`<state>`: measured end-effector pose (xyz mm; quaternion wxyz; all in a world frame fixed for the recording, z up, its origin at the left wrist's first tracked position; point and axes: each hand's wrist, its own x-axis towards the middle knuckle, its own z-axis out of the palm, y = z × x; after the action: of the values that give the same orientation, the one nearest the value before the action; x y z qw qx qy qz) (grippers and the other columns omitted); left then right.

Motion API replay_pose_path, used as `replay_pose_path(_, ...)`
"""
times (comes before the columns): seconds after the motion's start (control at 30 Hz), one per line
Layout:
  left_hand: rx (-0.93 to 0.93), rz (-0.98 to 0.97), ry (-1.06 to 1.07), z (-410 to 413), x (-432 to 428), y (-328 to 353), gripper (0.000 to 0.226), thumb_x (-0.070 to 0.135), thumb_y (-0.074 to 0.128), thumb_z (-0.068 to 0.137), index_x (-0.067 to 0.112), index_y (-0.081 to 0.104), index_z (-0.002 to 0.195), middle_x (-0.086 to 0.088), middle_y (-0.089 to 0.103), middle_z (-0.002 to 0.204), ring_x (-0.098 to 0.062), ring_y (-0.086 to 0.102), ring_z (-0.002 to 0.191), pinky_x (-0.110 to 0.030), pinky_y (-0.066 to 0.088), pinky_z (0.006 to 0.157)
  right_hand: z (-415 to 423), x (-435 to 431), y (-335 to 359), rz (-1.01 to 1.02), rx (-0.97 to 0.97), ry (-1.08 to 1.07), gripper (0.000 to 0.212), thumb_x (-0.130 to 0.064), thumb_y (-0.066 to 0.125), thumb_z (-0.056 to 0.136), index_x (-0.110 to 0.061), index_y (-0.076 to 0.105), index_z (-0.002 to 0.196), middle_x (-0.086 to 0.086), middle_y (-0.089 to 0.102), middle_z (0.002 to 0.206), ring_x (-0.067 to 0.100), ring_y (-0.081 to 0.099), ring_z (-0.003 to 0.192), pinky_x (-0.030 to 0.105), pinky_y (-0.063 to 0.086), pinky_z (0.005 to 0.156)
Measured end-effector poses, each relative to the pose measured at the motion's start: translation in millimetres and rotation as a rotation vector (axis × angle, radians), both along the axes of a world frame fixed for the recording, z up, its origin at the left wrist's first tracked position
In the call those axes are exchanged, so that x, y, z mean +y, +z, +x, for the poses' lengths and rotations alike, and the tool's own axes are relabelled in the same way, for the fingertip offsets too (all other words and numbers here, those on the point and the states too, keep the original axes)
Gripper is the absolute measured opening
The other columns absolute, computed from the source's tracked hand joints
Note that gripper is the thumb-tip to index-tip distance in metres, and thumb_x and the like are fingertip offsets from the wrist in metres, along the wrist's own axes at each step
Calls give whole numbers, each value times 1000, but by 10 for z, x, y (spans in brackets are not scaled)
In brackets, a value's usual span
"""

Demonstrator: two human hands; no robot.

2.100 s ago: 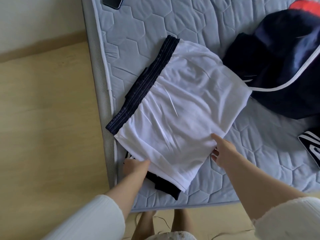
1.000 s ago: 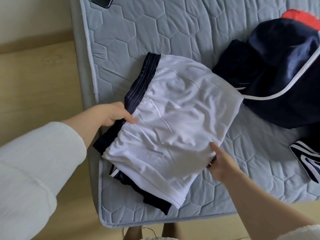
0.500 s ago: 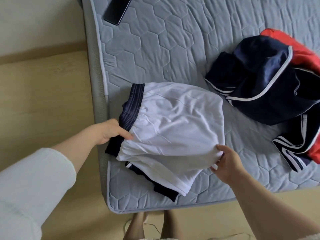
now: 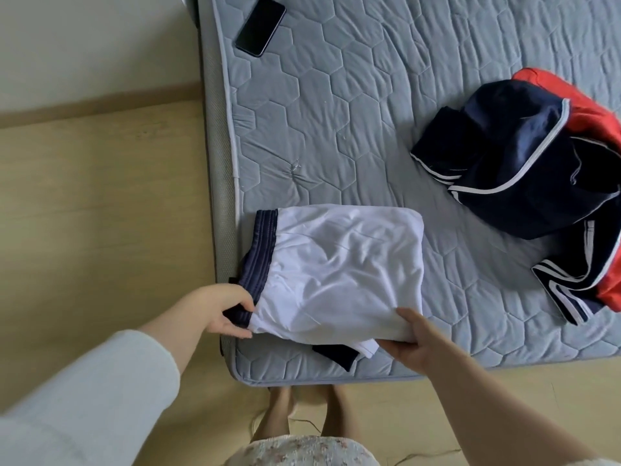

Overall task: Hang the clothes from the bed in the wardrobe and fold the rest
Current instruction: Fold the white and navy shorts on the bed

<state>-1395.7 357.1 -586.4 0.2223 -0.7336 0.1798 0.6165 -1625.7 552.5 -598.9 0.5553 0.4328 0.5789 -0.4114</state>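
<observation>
Folded white shorts (image 4: 339, 267) with a navy waistband lie at the near left corner of the grey quilted mattress (image 4: 336, 112). My left hand (image 4: 223, 309) pinches the waistband end at the mattress edge. My right hand (image 4: 415, 344) grips the near right corner of the fold, thumb on top and fingers under the cloth. A dark piece of fabric sticks out beneath the near edge. A heap of navy and red clothes (image 4: 524, 169) with white piping lies to the right.
A black phone (image 4: 260, 26) rests on the mattress near its far left edge. Wooden floor (image 4: 100, 196) runs along the left and near sides of the bed. My bare feet (image 4: 302, 425) stand at the corner.
The folded shorts have slid toward the near left corner of the mattress. My left hand moved from under the near edge to the waistband; my right hand now grips the corner.
</observation>
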Motion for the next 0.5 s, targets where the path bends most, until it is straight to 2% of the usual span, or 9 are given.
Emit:
replay_pose_path(0.07, 93, -45, 169, 28, 55, -20, 55, 12, 75, 76, 8, 50, 125, -18, 52, 121, -37, 60, 95, -41, 58, 58, -13, -49, -15, 1, 82, 30, 24, -6, 58, 87, -4, 47, 108, 16, 50, 88, 29, 53, 77, 48, 52, 61)
replay_pose_path(0.13, 174, -152, 281, -26, 91, -40, 50, 27, 77, 75, 10, 54, 116, -16, 56, 116, -31, 61, 95, -40, 56, 64, -39, -123, -22, -8, 180, 82, 23, -1, 56, 86, -4, 46, 106, 16, 48, 90, 27, 51, 76, 45, 49, 60)
replay_pose_path(0.2, 234, -318, 371, -137, 93, -60, 38, 21, 68, 84, 11, 53, 117, -14, 59, 116, -25, 61, 94, -36, 53, 71, -60, -217, 10, -49, 260, 95, 20, 3, 53, 85, -4, 46, 102, 16, 47, 92, 26, 51, 77, 42, 48, 61)
replay_pose_path(0.27, 306, -450, 434, -263, 40, -37, 36, 13, 58, 90, 9, 50, 124, -11, 59, 112, -21, 59, 96, -32, 50, 77, -86, -321, 68, -103, 343, 83, 15, 5, 51, 85, -8, 47, 90, 13, 49, 89, 23, 51, 75, 38, 48, 61)
replay_pose_path(0.33, 400, -526, 472, -353, -62, 65, 34, 7, 52, 91, 7, 51, 124, -9, 61, 106, -19, 59, 92, -28, 51, 75, -140, -423, 155, -188, 422, 52, 18, 5, 49, 85, -13, 45, 84, 10, 51, 87, 21, 52, 75, 33, 48, 64)
replay_pose_path(0.4, 484, -582, 522, -380, -181, 212, 25, 5, 48, 91, 8, 58, 113, -5, 66, 96, -14, 63, 84, -24, 53, 69, -226, -494, 250, -323, 485, 1, 18, 6, 44, 86, -9, 47, 95, 12, 52, 94, 21, 54, 79, 31, 47, 67)
replay_pose_path(0.47, 554, -598, 578, -350, -267, 355, 20, 3, 46, 91, 12, 63, 97, 0, 72, 80, -9, 68, 71, -19, 55, 61, -331, -509, 332, -453, 522, -34, 38, 7, 41, 85, -7, 46, 120, 14, 52, 105, 23, 56, 88, 30, 47, 71)
replay_pose_path(0.5, 586, -594, 589, -314, -289, 405, 22, 2, 44, 91, 13, 63, 93, 2, 73, 75, -8, 68, 66, -18, 55, 58, -371, -502, 371, -492, 531, -52, 45, 7, 41, 84, -8, 44, 126, 13, 52, 108, 23, 57, 90, 30, 47, 73)
